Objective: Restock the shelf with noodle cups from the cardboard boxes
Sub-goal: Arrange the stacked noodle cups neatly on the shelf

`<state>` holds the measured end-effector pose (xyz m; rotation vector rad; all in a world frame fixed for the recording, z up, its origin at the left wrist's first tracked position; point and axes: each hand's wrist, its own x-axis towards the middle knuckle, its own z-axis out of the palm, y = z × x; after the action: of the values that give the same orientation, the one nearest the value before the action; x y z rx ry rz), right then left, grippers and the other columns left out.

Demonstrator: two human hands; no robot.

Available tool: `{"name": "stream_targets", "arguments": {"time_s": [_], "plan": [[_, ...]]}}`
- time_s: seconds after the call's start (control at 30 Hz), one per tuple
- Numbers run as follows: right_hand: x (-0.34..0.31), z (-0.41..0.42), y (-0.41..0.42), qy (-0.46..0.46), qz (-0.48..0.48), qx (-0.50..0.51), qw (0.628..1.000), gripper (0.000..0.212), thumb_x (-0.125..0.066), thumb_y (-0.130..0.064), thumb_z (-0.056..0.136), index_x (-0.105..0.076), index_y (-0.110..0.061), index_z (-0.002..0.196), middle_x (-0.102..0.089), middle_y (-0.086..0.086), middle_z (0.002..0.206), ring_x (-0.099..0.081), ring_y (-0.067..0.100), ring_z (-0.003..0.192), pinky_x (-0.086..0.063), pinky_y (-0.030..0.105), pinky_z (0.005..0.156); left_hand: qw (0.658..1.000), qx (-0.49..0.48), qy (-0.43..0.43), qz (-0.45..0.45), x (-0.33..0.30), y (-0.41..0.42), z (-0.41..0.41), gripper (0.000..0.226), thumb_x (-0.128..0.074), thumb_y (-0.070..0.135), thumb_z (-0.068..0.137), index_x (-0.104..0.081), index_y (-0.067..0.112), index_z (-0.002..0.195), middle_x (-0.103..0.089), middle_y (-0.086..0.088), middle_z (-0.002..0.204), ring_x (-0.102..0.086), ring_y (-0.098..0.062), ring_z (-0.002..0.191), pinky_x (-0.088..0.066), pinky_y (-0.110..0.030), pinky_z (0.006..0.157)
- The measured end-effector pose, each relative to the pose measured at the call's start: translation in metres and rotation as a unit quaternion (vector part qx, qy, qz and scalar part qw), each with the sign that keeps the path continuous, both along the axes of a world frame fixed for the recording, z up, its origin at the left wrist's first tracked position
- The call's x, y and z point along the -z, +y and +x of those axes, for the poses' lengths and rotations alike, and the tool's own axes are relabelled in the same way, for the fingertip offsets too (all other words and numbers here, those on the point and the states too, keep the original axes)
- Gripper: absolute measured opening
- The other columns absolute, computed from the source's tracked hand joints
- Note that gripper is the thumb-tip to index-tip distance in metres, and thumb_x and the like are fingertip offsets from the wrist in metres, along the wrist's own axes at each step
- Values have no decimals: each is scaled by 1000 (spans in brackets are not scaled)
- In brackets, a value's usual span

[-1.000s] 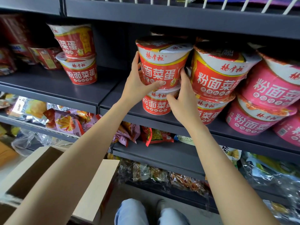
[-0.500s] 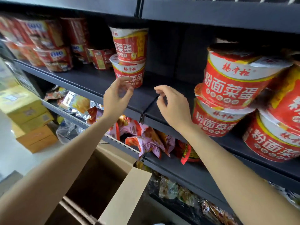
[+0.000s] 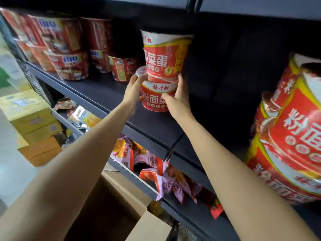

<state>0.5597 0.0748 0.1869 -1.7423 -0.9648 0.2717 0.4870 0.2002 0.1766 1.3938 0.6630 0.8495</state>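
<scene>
Two red noodle cups stand stacked on the dark shelf (image 3: 107, 94). The lower noodle cup (image 3: 155, 97) sits on the board, and the upper noodle cup (image 3: 164, 56) rests on its lid. My left hand (image 3: 134, 90) grips the lower cup's left side near the rim. My right hand (image 3: 178, 98) wraps its right side, thumb across the front. At the far right edge stands another stack of red noodle cups (image 3: 291, 136), close and blurred. An open cardboard box (image 3: 111, 202) lies below my arms.
Other red cup products (image 3: 69, 66) fill the shelf to the left. Snack bags (image 3: 166, 180) lie on the lower shelf. Yellow and brown cartons (image 3: 33, 122) are stacked on the floor at left. An upper shelf board (image 3: 243, 6) hangs close above the stack.
Both hands left the right-hand stack, swung left across the shelf with fingers apart, and now clasp the lower cup of the left stack. The view turned left with them.
</scene>
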Motion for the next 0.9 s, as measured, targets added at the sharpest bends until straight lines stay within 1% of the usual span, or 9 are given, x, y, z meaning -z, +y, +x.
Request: {"name": "stream_targets", "arguments": {"time_s": [0.13, 0.27, 0.37, 0.47, 0.57, 0.63, 0.77, 0.83, 0.9], "plan": [[2, -5, -45, -17, 22, 37, 999, 79, -55, -19, 94, -2, -24, 152, 1, 6, 159, -18, 20, 143, -33, 37, 109, 999, 33, 4, 24, 0, -36, 2, 50, -51, 40, 95, -41, 22, 140, -61, 10, 112, -60, 2, 92, -47, -17, 68], [2, -6, -94, -21, 36, 101, 994, 79, -56, -18, 94, -2, -24, 152, 5, 8, 159, -17, 21, 144, -30, 23, 100, 996, 85, 1, 31, -1, -81, 16, 48, -54, 37, 94, -45, 19, 138, -63, 2, 121, -64, 1, 90, -49, -11, 61], [0, -4, -115, -19, 32, 158, 987, 81, -57, -17, 93, -1, -20, 152, 8, 13, 159, -13, 26, 146, -30, 30, 108, 992, 118, 7, 42, -2, -109, 27, 49, -55, 37, 94, -44, 20, 139, -63, 5, 119, -64, 2, 90, -48, -11, 63], [3, -1, -124, -49, 11, 219, 974, 85, -58, -21, 92, 1, -16, 152, 3, 17, 158, -13, 30, 146, -28, 42, 115, 989, 139, 0, 43, -3, -127, 34, 46, -56, 35, 94, -47, 22, 137, -64, 15, 105, -65, 11, 78, -47, -5, 56], [7, 1, -128, -84, -1, 247, 965, 85, -58, -23, 91, 1, -12, 152, -1, 19, 157, -15, 31, 145, -29, 45, 115, 988, 148, -6, 32, -3, -136, 36, 46, -56, 35, 95, -46, 21, 138, -64, 14, 106, -65, 13, 77, -46, -4, 56], [10, -3, -131, -107, -23, 248, 962, 85, -56, -21, 91, 2, -13, 152, 3, 19, 158, -12, 30, 146, -25, 42, 117, 990, 140, -1, 36, -2, -138, 35, 51, -56, 38, 94, -42, 21, 140, -62, 10, 116, -65, 9, 85, -49, -7, 61], [23, -25, -145, -217, -84, 238, 943, 85, -58, -21, 89, -2, -11, 152, 3, 20, 158, -7, 31, 147, -22, 42, 118, 989, 111, 10, 95, 1, -139, 32, 63, -60, 43, 91, -33, 25, 144, -49, 4, 140, -56, -9, 116, -51, -30, 94], [27, -34, -153, -322, -110, 240, 909, 81, -60, -21, 87, -13, -8, 151, -3, 22, 158, -10, 34, 146, -26, 45, 117, 985, 115, 15, 129, 1, -143, 31, 62, -64, 41, 89, -35, 27, 142, -49, 7, 139, -55, -10, 118, -50, -32, 98], [26, -37, -155, -378, -118, 226, 890, 78, -63, -18, 85, -20, -5, 150, -10, 22, 157, -14, 36, 145, -27, 47, 116, 983, 122, 23, 134, -1, -145, 31, 63, -65, 40, 88, -35, 28, 142, -50, 13, 130, -58, -4, 109, -51, -22, 91]]}}
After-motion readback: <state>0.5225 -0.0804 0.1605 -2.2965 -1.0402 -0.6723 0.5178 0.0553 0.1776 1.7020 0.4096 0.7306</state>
